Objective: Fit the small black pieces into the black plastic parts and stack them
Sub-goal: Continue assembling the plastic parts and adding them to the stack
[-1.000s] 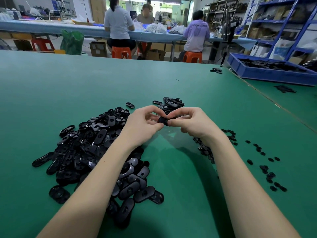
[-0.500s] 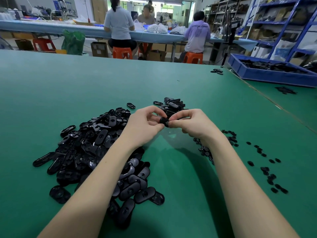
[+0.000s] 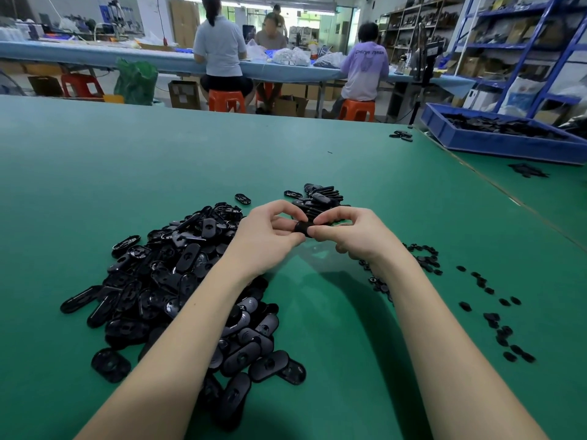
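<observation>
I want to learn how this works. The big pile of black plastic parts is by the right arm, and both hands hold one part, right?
Not quite. The head view shows the big pile by the left arm, not the right. Both the left hand and right hand do hold one part.

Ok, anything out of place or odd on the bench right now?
Nothing looks damaged or spilled. One oval part lies alone beyond the big pile, and the small pieces straggle loosely on the right. Both hands, left hand and right hand, hold one part.
</observation>
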